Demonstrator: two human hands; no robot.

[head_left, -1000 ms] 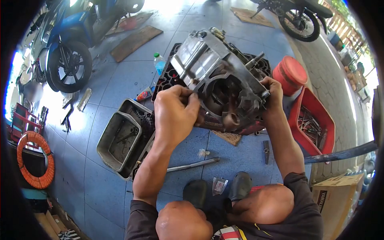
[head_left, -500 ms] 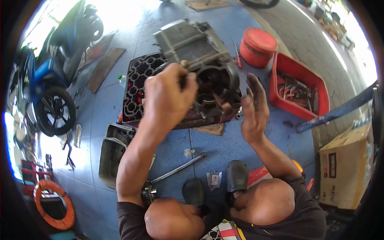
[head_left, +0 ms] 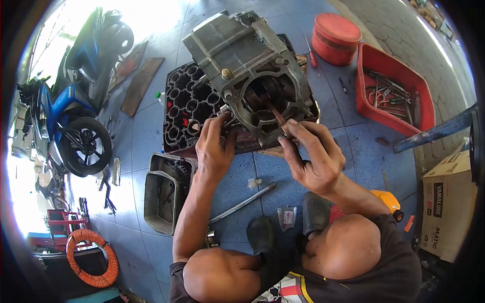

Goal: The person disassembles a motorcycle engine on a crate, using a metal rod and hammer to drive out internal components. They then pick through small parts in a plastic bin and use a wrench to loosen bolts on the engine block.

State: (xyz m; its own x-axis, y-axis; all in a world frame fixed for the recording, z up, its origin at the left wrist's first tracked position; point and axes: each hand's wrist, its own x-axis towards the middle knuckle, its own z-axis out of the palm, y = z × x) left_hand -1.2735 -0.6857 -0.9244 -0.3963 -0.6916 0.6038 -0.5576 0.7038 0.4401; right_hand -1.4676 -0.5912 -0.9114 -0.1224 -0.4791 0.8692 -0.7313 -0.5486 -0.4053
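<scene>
A grey metal engine crankcase [head_left: 240, 45] rests tilted on a dark crate [head_left: 177, 101], its round opening facing me. Out of that opening sticks a brown connecting rod [head_left: 276, 115]. My right hand [head_left: 318, 159] pinches the rod's outer end between thumb and fingers. At the lower left of the crankcase, my left hand [head_left: 214, 151] has its fingers curled in beside a small bright metal part [head_left: 224, 108]. What lies between those fingers is hidden.
A red tool bin [head_left: 361, 96] and a lidded red bucket [head_left: 337, 35] stand right. A metal pan [head_left: 151, 202] sits left, near a metal bar [head_left: 242, 203]. A blue motorcycle [head_left: 70, 108] is parked far left; a Yamalube box [head_left: 449, 212] stands lower right.
My right hand has gone from open beside the crankcase to gripping the connecting rod. My left hand has dropped from above the crankcase to its lower left edge. The view has shifted slightly.
</scene>
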